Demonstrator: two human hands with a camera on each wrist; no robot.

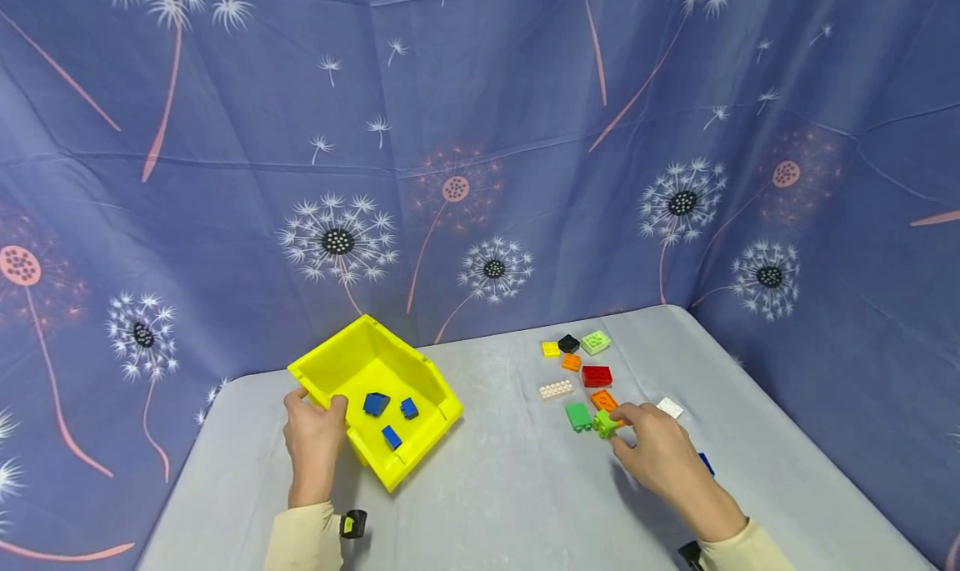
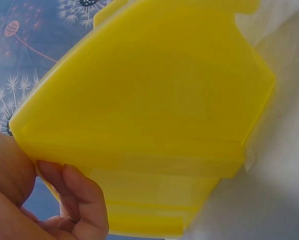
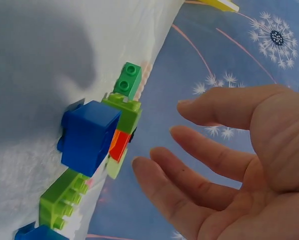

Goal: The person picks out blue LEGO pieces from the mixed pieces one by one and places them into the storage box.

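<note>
My left hand (image 1: 315, 442) grips the near-left wall of a yellow bin (image 1: 337, 358), thumb over the rim and fingers outside. The bin is tilted, with a few blue bricks (image 1: 377, 403) lying in it. In the left wrist view, its outer side (image 2: 149, 105) fills most of the picture. Over the loose bricks at the right, my right hand (image 1: 663, 454) hovers beside a lime green brick (image 1: 604, 423). The right wrist view shows that hand (image 3: 269, 165) with fingers spread and nothing between them, apart from a blue brick (image 3: 89, 137) and the lime brick (image 3: 124, 111).
Near the right hand lie a green brick (image 1: 579, 417), an orange brick (image 1: 603, 400), a white brick (image 1: 670, 407) and a blue brick (image 1: 706, 464). Farther back are red (image 1: 597, 377), black (image 1: 569, 343) and pale green (image 1: 596, 342) bricks. A patterned curtain (image 1: 465, 121) borders the table.
</note>
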